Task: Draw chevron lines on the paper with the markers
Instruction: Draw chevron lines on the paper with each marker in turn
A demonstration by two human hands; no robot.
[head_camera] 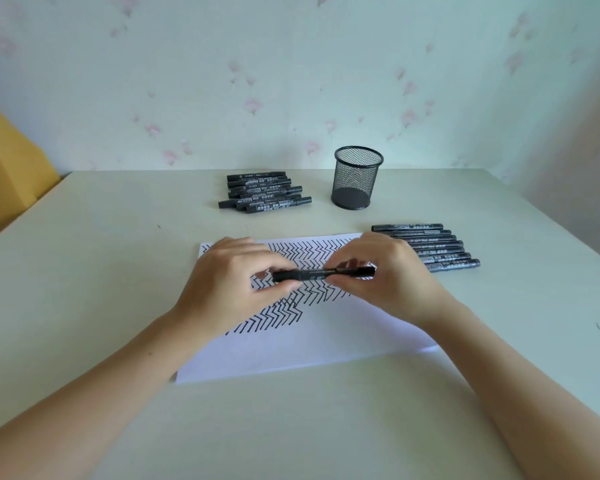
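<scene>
Left hand point(234, 282) pinches one end of a black marker point(323, 274), held level above the chevron-covered paper point(312, 341) on the worktop point(84, 271); right hand point(392, 278) grips its other end. Far off, a loose marker pile point(264, 196), then a mesh cup point(356, 178); right, a neat marker row point(430, 245).

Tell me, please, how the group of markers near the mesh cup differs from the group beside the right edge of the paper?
The far group of markers lies in a loose heap left of the mesh cup; the right group of markers lies in a neat single row touching the paper. Both are black, capped and lie crosswise.
</scene>
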